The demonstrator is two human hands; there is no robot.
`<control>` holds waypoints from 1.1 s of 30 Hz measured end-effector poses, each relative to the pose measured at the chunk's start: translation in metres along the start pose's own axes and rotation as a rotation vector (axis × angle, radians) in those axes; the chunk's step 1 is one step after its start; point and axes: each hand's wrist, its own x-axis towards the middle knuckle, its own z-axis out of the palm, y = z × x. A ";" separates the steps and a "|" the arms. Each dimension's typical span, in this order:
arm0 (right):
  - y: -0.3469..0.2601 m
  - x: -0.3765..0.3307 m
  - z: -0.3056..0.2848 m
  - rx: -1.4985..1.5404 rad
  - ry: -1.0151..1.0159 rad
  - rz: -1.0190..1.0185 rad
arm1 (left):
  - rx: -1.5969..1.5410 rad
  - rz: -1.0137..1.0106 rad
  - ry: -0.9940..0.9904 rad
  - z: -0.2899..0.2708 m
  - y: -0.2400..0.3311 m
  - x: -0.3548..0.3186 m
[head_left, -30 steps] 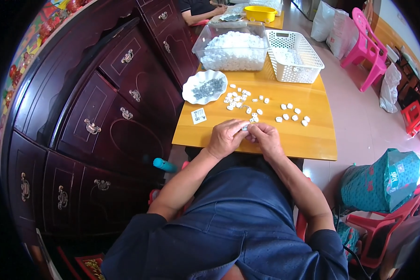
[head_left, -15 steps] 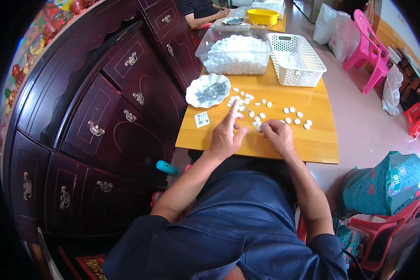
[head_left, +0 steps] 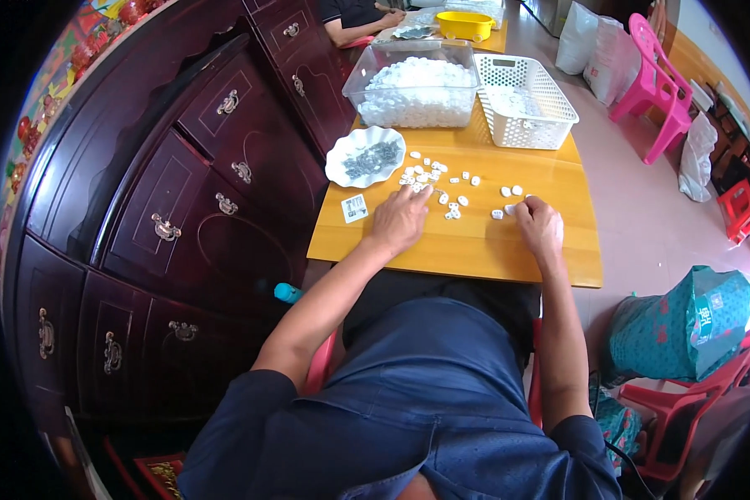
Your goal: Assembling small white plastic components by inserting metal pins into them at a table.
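Small white pieces (head_left: pixel 434 168), some with dark holes, lie scattered mid-table. My left hand (head_left: pixel 400 222) reaches into their near edge, its fingertips bent down together on a small white piece. On the right, my right hand (head_left: pixel 541 226) is closed with its fingertips down beside a separate group of white pieces (head_left: pixel 506 192); the hand hides whatever is between them. A scalloped white dish (head_left: pixel 335 172) of small dark grey parts stands left of the scatter. Near it lies a square white printed card (head_left: pixel 354 209).
At the table's (head_left: pixel 467 258) far side stand a clear bin (head_left: pixel 354 87) heaped with white pieces and a white perforated basket (head_left: pixel 558 133). Dark drawers (head_left: pixel 154 204) flank the left. Beyond, another person sits near a yellow tub (head_left: pixel 465 26). A teal bag (head_left: pixel 654 333) stands at right.
My left hand has lowered from a raised, pointing pose onto the scattered pieces. My right hand has moved right, from mid-table to the separate group.
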 end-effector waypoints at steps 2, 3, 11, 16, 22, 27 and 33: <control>-0.004 0.002 -0.003 -0.126 0.046 0.052 | 0.043 0.014 -0.026 0.000 -0.007 0.000; 0.000 0.001 -0.007 -0.141 0.039 0.074 | 0.030 0.041 -0.021 0.007 -0.007 0.000; 0.014 0.007 0.007 -0.268 0.012 0.125 | -0.040 0.062 0.016 0.012 -0.011 0.004; 0.010 -0.003 -0.014 -0.245 -0.005 0.143 | -0.033 0.119 0.064 0.020 -0.001 0.009; -0.001 -0.002 -0.010 -0.247 0.016 0.118 | -0.001 0.132 0.133 0.008 -0.005 -0.008; 0.002 -0.003 -0.012 -0.282 0.030 0.120 | -0.011 0.154 0.134 0.001 -0.003 -0.027; 0.007 -0.001 -0.006 -0.278 0.062 0.080 | -0.078 0.213 0.189 -0.013 0.004 -0.045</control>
